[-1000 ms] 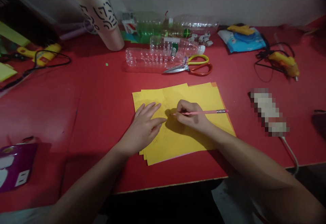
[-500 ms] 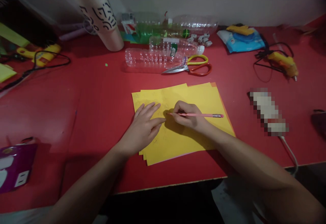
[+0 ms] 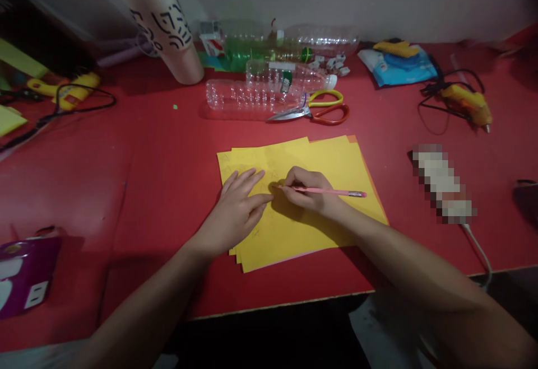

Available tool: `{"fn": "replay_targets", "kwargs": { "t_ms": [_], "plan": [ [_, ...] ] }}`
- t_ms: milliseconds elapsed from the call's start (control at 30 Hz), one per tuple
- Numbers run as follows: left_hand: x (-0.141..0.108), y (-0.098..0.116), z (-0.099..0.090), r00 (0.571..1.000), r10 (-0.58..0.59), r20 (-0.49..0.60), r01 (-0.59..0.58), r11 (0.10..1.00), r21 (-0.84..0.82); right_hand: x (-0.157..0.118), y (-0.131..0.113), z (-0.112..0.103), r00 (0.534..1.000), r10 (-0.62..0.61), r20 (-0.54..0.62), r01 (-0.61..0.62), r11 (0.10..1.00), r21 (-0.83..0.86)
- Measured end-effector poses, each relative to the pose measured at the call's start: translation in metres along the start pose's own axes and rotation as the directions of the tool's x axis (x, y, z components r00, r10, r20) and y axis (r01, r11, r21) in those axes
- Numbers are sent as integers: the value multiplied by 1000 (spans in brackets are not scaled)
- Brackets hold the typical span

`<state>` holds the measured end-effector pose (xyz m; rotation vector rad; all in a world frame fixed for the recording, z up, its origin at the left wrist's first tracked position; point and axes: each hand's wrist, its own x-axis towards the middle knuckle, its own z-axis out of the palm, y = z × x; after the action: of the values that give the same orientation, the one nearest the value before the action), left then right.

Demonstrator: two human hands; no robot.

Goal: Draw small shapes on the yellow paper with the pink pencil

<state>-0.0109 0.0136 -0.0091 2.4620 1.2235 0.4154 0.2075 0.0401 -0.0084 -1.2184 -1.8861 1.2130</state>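
A stack of yellow paper sheets lies a little askew on the red table, an orange corner showing at its far right. Faint pencil marks cover part of its left half. My left hand rests flat on that half with the fingers spread. In my right hand a pink pencil is pinched, its eraser end pointing right. The pencil's tip meets the paper just beyond my left index finger or thumb, in shadow, so the mark under it cannot be made out.
Scissors with yellow and red handles lie beside clear plastic bottles. A white tumbler stands at the back left. Yellow glue guns with dark cords lie at both sides. A blue packet is at the back right.
The pencil's eraser end has swung slightly toward me and a bit left as my right hand shifts a little. My left hand stays in place.
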Motion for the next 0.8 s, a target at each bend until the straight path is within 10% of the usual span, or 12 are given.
{"fn": "replay_targets", "kwargs": {
  "t_ms": [800],
  "plan": [
    [0,1,-2,1000,-8,12,8,1000,2,-2,2,2,992,35,-123,-36,999,-5]
  ]
}}
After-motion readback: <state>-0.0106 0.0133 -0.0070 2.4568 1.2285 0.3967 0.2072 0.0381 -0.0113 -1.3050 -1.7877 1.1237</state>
